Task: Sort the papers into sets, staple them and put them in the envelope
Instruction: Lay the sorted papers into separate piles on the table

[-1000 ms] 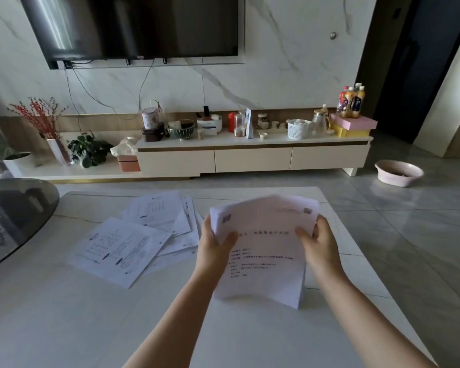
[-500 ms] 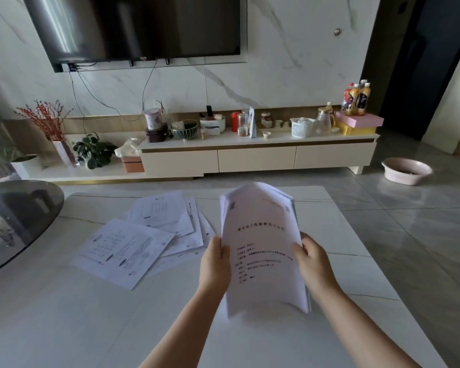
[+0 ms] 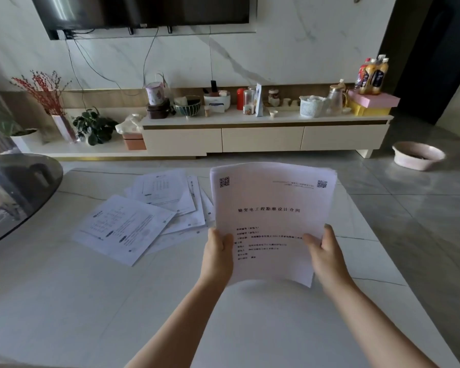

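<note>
right now your left hand (image 3: pixel 217 257) and right hand (image 3: pixel 327 257) each pinch a side of the upright paper stack (image 3: pixel 272 219) above the table (image 3: pixel 64 301), loose sheets (image 3: pixel 144 219) lying beside it.

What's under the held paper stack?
Both hands, left hand and right hand, hold the paper stack above the white table. It covers some table and the loose sheets' right edge.

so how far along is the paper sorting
Early. Done: one set gathered into a stack of papers. In hand: left hand and right hand hold it upright above the table. Left: loose sheets unsorted; no stapler or envelope in view.
</note>
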Available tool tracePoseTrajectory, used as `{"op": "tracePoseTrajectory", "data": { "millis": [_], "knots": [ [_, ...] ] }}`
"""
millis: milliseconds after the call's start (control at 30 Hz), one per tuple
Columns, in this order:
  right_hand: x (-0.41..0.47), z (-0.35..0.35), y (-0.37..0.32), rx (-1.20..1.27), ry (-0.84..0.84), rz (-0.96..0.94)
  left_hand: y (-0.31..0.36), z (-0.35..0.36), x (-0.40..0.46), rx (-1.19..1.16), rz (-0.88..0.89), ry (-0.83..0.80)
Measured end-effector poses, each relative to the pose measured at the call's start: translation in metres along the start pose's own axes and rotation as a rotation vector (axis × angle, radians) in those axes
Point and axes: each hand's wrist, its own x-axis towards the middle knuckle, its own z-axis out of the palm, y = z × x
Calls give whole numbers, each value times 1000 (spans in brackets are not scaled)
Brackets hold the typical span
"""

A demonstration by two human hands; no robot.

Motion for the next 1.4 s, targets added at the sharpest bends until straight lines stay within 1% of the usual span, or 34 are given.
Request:
{"op": "tracePoseTrajectory", "data": {
  "millis": [67,167,200,333,400,467,533,633,800,867,900,967,1033,1133,1200,1300,1400],
  "knots": [
    [-1,-2,6,-9,-24,-9,-8,-2,0,-5,-3,-28],
    [-8,2,29,-80,-105,58,-27,-2,-1,-10,-66,-136],
    [-9,4,38,-117,-118,79,-31,-1,0,3,-88,-149],
    [2,0,55,-211,-115,109,-37,8,14,167,-108,-66],
    [15,-9,56,-264,-98,87,-31,15,22,197,-101,-70],
    [26,-19,52,-273,-81,83,-22,26,29,141,-126,-104],
    [37,-29,52,-292,-60,110,-15,39,34,18,-190,-121],
    [47,-45,64,-426,-39,163,-15,63,36,-155,-316,-124],
    [49,-56,89,-599,-107,255,-38,89,31,-176,-470,-202],
    [49,-54,92,-681,-107,255,-48,89,28,-105,-469,-222],
    [49,-53,92,-735,-102,244,-52,85,28,-35,-438,-210],
    [50,-49,84,-843,-89,217,-57,72,30,87,-383,-125],
    [51,-40,70,-868,-94,177,-57,54,34,99,-363,-48],
    [51,-15,47,-762,-180,96,-56,24,41,-29,-397,8],
    [48,11,29,-701,-284,42,-58,-4,44,-34,-396,58],
    [48,59,7,-636,-421,-16,-67,-52,52,64,-359,185],
    [54,113,-3,-587,-487,-50,-82,-97,69,192,-332,312]
  ]
}}
